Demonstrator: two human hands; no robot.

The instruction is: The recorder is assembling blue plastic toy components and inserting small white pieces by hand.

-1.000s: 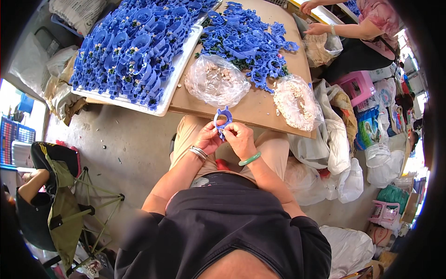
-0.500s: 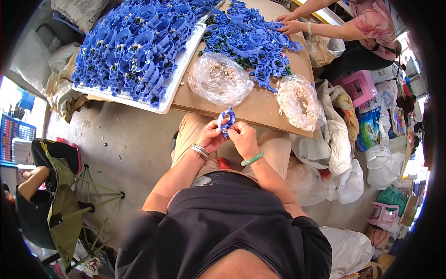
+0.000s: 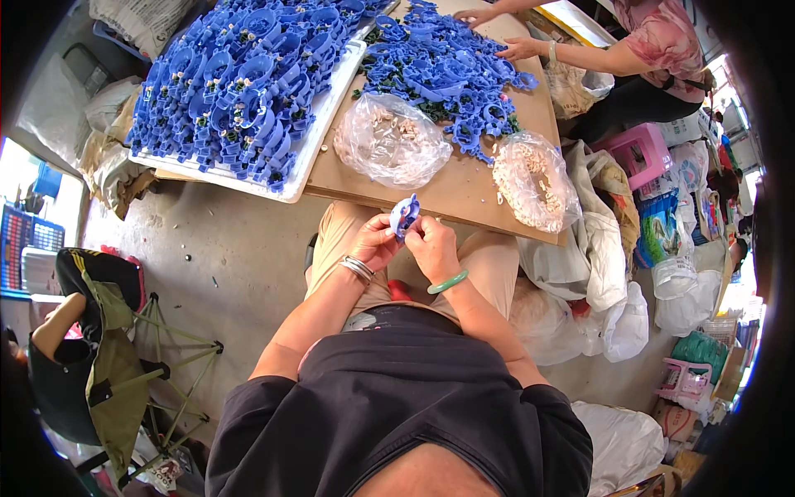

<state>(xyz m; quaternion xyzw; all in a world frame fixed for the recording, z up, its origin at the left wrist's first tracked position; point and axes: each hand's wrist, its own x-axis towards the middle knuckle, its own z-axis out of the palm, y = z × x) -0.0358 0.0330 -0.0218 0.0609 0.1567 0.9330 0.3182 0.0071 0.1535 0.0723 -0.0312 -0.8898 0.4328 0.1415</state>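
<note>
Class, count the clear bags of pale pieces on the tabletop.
2: left bag, right of the white tray; right bag, at the near right corner of the tabletop. Others may be hidden.

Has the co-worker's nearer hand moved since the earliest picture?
Yes, leftward: the co-worker's nearer hand was beyond the table's right edge; now it reaches over the tabletop.

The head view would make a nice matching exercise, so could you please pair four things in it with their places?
Things
1. Single curved blue piece
2. Green bangle
3. White tray
4. Pink plastic stool

Places
A. Around the right wrist
B. To the right of the brown tabletop
C. At the fingertips of the left hand and right hand
D. Beneath the large blue heap

Pairs: 1-C, 2-A, 3-D, 4-B
</note>
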